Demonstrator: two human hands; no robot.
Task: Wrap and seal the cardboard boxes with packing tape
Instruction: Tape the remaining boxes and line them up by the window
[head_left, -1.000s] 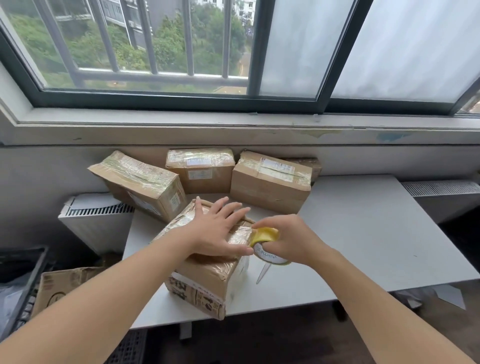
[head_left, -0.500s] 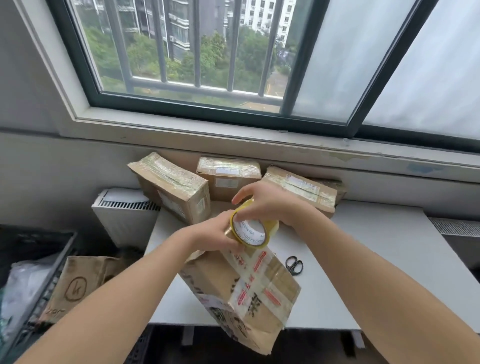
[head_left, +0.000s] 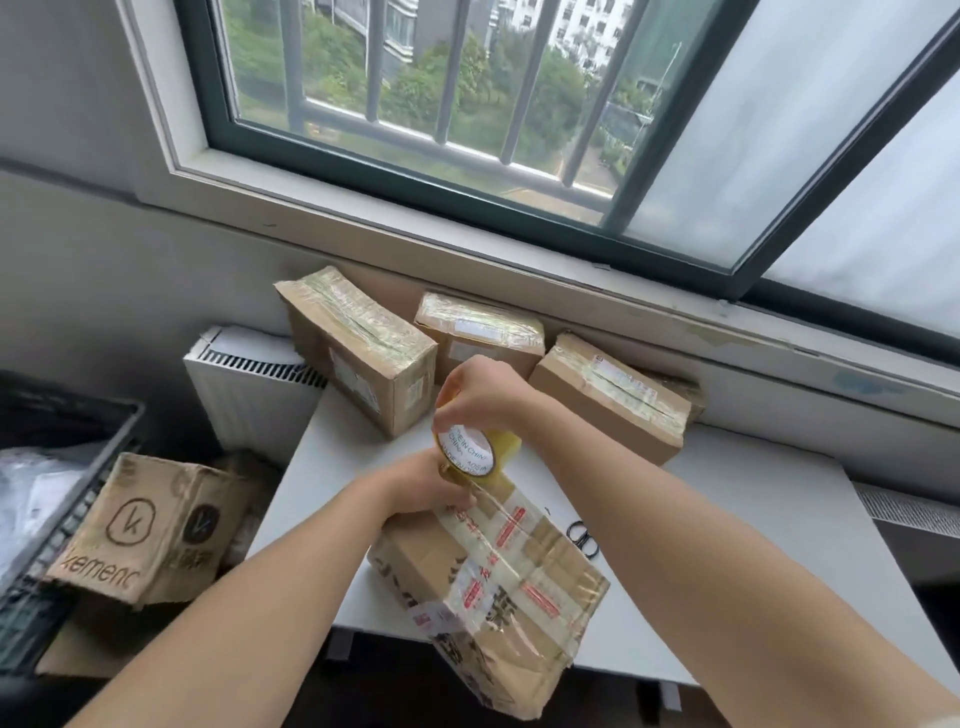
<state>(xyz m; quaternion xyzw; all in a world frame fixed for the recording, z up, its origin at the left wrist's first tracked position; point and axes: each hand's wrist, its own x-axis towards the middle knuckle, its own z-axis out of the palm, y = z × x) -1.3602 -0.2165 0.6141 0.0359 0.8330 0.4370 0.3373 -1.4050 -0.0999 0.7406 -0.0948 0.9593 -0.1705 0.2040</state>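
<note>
A cardboard box (head_left: 498, 597) with red-printed tape strips lies tilted at the front edge of the white table (head_left: 753, 545), one corner hanging over the edge. My left hand (head_left: 426, 488) grips its upper left corner, fingers curled over the edge. My right hand (head_left: 483, 395) grips a yellowish roll of packing tape (head_left: 472, 449) from above, just over that corner. A clear strip of tape runs from the roll down onto the box top.
Three taped boxes (head_left: 363, 348) (head_left: 483, 332) (head_left: 613, 395) stand along the wall under the window. Black scissors (head_left: 584, 538) lie right of the box. A printed carton (head_left: 145, 530) and a dark crate (head_left: 62, 467) sit on the floor at left, beside a white radiator (head_left: 249, 384).
The box was lifted and turned from lying flat under my left palm to tilted with its taped face up. The tape roll rose from the box's right side to above its corner.
</note>
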